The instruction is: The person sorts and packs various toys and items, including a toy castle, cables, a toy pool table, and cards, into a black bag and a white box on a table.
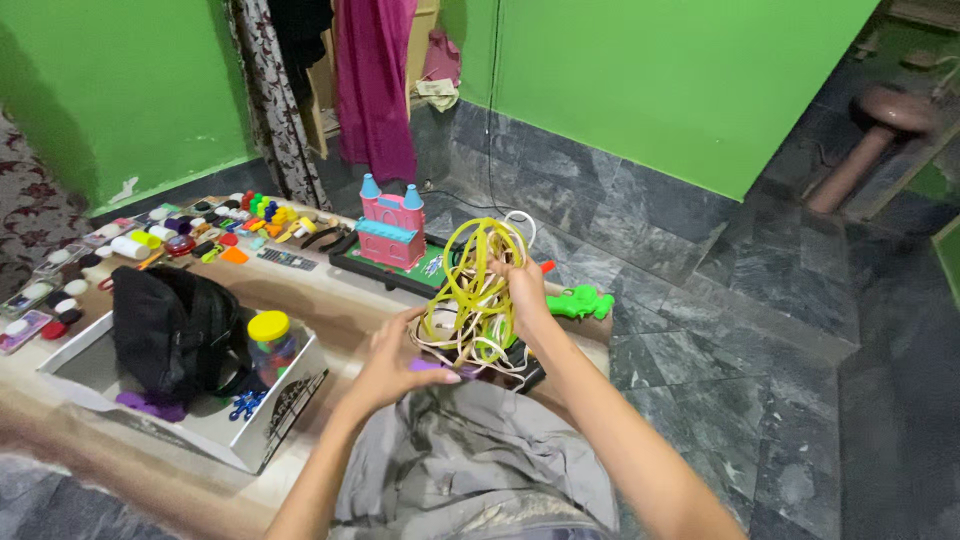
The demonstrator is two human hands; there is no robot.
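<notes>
My right hand (524, 290) is raised over the table edge and grips a tangled bundle of yellow-green and white cords (476, 285) near its top. The loops hang down from it in front of me. My left hand (392, 362) reaches in from below, fingers spread, touching the lower loops of the bundle. A small purple piece (432, 366) shows by its fingertips. Below the hands lies crumpled grey cloth (470, 460).
On the low table stand a pink toy castle (391, 231) on a dark tray, a green toy (579, 301), a white box (215, 425) holding a black bag (170, 330) and a yellow-lidded jar (271, 343), and several small colourful items (170, 235). Grey stone floor lies to the right.
</notes>
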